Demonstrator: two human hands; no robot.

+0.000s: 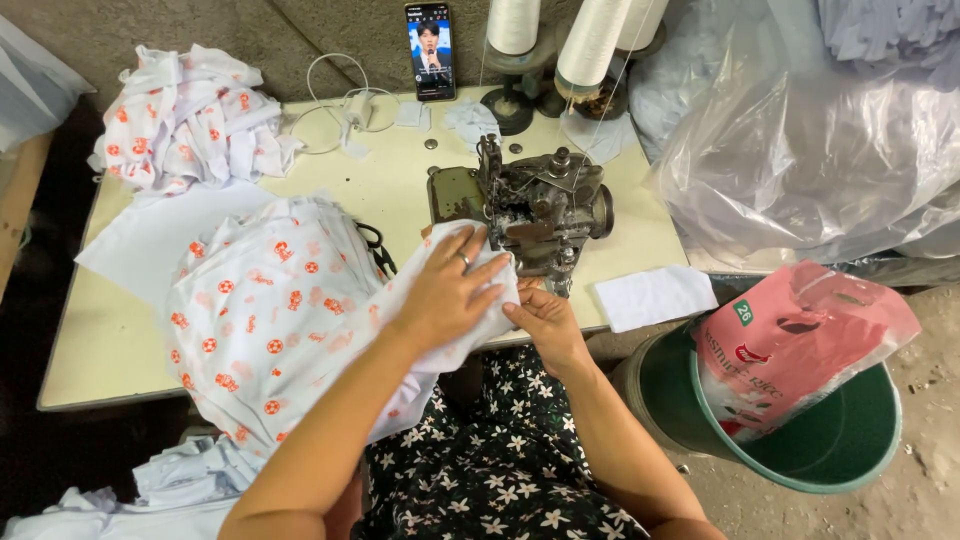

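A stack of white fabric pieces printed with orange balls (270,320) lies across the cream table (110,340) in front of me. My left hand (450,290), a ring on one finger, presses flat on the top piece right beside the old grey sewing machine (535,205). My right hand (545,320) pinches the same piece's edge at the table's front, just under the machine's needle area. Black scissors (378,250) peek out from behind the stack.
Another heap of printed fabric (190,115) sits at the back left. A phone (430,50) leans on the wall, with white thread cones (590,45) beside it. A green bucket (850,450) holding a pink bag (800,340) stands at right, clear plastic bags behind.
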